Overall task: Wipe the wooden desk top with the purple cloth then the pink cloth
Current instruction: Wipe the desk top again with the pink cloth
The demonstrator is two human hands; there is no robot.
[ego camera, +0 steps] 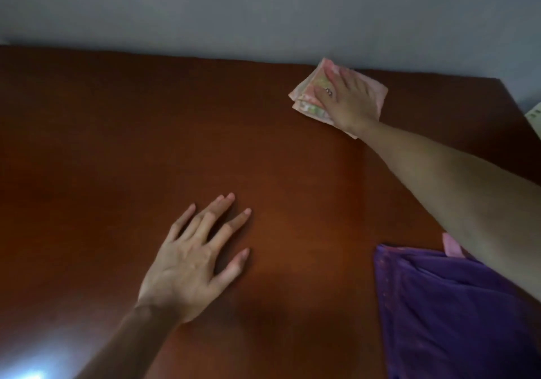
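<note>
**Pink cloth pressed flat at far edge of wooden table**

Right hand spread flat on folded pink cloth, fingers straight, near far right corner beside grey wall. Left hand resting open, fingers splayed, on bare table nearer the camera. Purple cloth lying crumpled at near right, partly under right forearm.

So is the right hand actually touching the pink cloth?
Touching. The head view shows the right hand lying flat on the folded pink cloth, fingers spread across it, pressing it onto the desk top.
</note>
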